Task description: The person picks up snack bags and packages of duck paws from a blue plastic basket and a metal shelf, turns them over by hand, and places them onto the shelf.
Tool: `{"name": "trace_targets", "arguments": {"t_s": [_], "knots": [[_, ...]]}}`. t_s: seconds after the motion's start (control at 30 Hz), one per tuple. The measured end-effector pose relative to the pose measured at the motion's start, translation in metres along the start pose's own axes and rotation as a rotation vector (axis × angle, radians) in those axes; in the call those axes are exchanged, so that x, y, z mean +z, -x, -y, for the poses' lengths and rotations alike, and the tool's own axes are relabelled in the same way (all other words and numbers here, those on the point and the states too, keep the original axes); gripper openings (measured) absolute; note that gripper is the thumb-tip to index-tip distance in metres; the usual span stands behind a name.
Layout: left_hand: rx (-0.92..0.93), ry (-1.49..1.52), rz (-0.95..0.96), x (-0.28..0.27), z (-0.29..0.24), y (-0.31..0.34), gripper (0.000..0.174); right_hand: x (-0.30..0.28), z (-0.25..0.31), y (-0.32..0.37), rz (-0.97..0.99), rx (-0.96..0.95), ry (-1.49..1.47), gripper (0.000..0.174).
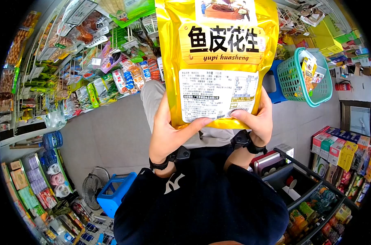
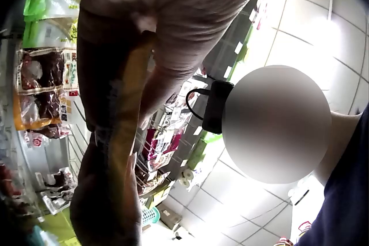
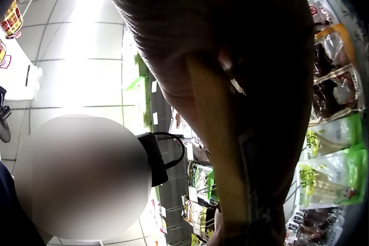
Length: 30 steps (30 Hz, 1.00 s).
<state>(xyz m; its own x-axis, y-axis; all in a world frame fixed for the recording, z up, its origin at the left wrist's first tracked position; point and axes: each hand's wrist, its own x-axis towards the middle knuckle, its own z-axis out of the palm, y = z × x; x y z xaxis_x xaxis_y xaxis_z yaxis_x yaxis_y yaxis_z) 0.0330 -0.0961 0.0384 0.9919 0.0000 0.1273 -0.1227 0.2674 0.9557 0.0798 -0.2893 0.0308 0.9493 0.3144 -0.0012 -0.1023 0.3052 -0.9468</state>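
The left hand (image 1: 166,134) and right hand (image 1: 259,122), partly closed, grip a yellow bag (image 1: 222,67) by its lower corners, thumbs on its front, its body between and beyond them

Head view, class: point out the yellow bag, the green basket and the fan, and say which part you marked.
Yellow bag (image 1: 219,80): head view, on its white printed label.
Green basket (image 1: 290,81): head view, on its side wall.
Fan (image 1: 92,190): head view, on its round guard.

Dark top (image 1: 210,200), white monogram (image 1: 173,183); pale trousers (image 1: 151,97); black wristbands (image 1: 157,165) with blocky modules (image 1: 181,154); black head-worn box (image 2: 217,110), looped cable (image 2: 187,103)
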Motion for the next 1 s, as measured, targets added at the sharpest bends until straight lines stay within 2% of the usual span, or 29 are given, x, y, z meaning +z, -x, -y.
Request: {"name": "trace_targets", "arguments": {"t_s": [0.23, 0.43, 0.6, 1.0], "knots": [[-0.013, -0.021, -0.046, 0.0014, 0.0000, 0.0003, 0.061, 0.0010, 0.0003, -0.0011, 0.012, -0.002, 0.033, 0.059], [-0.024, -0.023, -0.033, 0.0001, 0.0000, -0.0005, 0.059, -0.0005, -0.0020, -0.0010, 0.024, 0.023, -0.058, 0.053], [-0.055, -0.013, -0.072, 0.0006, -0.0005, 0.0003, 0.058, 0.0016, -0.0025, -0.0020, 0.008, -0.007, 0.003, 0.049], [-0.044, -0.012, -0.025, -0.0014, 0.0035, 0.0007, 0.060, -0.0015, -0.0039, -0.0010, -0.009, -0.059, 0.006, 0.050]]}}
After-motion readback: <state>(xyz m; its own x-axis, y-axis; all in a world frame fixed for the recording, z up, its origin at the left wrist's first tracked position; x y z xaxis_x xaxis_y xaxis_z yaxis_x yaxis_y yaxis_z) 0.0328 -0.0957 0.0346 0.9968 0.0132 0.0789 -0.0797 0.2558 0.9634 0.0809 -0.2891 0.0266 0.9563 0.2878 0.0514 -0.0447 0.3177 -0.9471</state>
